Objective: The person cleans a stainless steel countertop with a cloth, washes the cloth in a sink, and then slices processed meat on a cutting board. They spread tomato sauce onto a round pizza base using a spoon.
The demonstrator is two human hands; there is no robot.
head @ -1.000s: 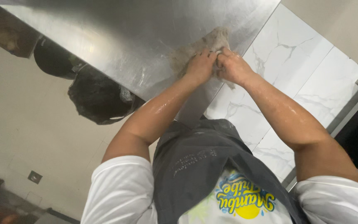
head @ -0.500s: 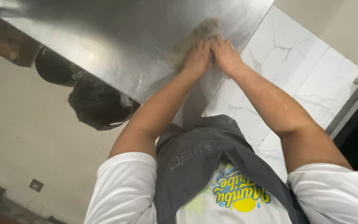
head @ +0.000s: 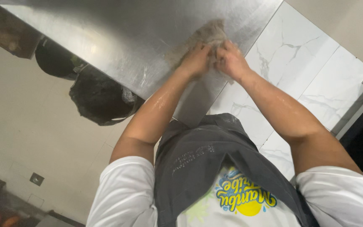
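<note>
Bare steel tabletop (head: 118, 38) stretched open from the frame's centre to the upper left, free for a hand to sweep. Near the upper centre, both hands pressed on a dough lump (head: 209, 35), blocking that spot. Right of it the table edge dropped to white marbled floor (head: 316, 63). Dark bins (head: 101, 101) stood under the table's left edge.

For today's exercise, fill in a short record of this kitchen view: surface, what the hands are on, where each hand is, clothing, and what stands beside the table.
Surface: steel table, by a marbled white wall.
Worked thing: pale lump of dough on the table.
Left hand: pressed on the dough's near edge.
Right hand: beside the left, also on the dough.
Clothing: grey apron over a white shirt.
Beside table: black-lined bin on the floor.
</note>
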